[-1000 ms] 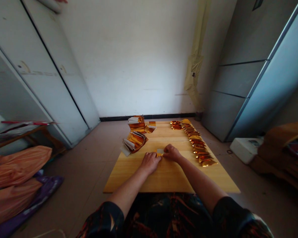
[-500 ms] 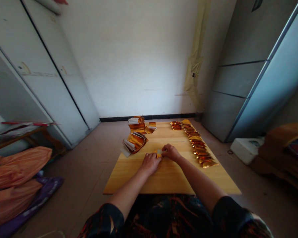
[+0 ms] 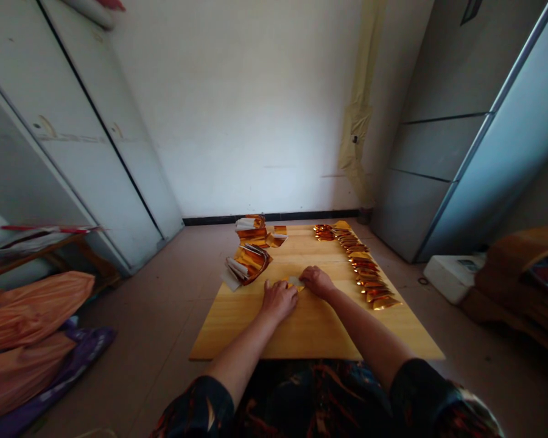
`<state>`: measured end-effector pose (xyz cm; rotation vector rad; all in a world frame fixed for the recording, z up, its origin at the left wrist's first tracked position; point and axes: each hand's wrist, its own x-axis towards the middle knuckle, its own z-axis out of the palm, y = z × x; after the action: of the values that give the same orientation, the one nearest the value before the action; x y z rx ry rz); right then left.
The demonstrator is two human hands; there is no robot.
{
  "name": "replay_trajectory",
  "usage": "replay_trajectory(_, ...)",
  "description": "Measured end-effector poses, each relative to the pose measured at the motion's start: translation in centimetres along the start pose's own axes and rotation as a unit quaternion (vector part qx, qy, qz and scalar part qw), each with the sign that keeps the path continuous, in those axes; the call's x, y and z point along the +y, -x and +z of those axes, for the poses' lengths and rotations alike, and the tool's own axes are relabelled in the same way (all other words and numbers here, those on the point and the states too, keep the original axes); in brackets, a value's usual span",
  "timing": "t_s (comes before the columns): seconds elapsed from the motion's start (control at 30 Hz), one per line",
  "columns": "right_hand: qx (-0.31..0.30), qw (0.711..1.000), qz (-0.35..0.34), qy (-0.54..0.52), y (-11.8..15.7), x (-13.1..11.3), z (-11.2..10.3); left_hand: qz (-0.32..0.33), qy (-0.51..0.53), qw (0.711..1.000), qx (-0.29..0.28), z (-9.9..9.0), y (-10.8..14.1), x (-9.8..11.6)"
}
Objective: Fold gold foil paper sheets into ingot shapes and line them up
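A small sheet of gold foil paper point(image 3: 295, 281) with a pale underside lies partly folded on the wooden board, between my two hands. My left hand point(image 3: 279, 299) presses its left part down with bent fingers, the thumb standing off to the side. From the right, my right hand point(image 3: 317, 281) pinches the sheet's edge with closed fingertips. Fingers cover much of the sheet, so its exact fold is hidden. Beyond my left hand sits a curled stack of foil sheets point(image 3: 254, 260). A row of folded gold foil pieces point(image 3: 365, 267) runs along the board's right side.
The wooden board point(image 3: 315, 334) is in front of my lap. More foil sheets point(image 3: 251, 234) lie at its far left. Orange bags point(image 3: 36, 310) are on the floor at left, a white box point(image 3: 452, 277) at right. A wall, cabinet point(image 3: 95, 134) and refrigerator point(image 3: 438, 152) surround the board.
My left thumb has lifted away from the paper and the left fingers have spread a little. The sheet appears wider between my hands, its right end turned slightly toward me.
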<state>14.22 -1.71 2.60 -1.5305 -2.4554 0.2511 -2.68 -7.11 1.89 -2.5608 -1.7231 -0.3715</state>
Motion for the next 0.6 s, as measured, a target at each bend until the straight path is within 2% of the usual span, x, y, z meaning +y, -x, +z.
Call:
replay_trajectory(0.13, 0.001, 0.999, -0.021, 0.042, 1.9, -0.5, 0.1, -0.026, 0.049, 0.998, 0.02, 0.3, -0.6, -0.6)
replay_trajectory(0.23, -0.003, 0.999, -0.023, 0.049, 3.3, -1.7, 0.2, -0.021, 0.089, 0.996, 0.021, 0.6, -0.9, -1.4)
replay_trajectory(0.37, 0.001, 0.997, -0.068, 0.037, 4.3, -2.7, 0.8, -0.023, 0.135, 0.99, 0.017, 1.0, -1.0, -2.6)
replay_trajectory(0.47, 0.005, 0.995, -0.096, 0.012, 4.2, -2.3, 1.5, -0.019, 0.15, 0.988, 0.007, 1.1, -1.1, -3.1)
replay_trajectory(0.6, 0.026, 0.994, -0.09, -0.056, 3.4, -0.5, 2.3, -0.015, 0.156, 0.988, 0.004, 1.1, -1.2, -3.2)
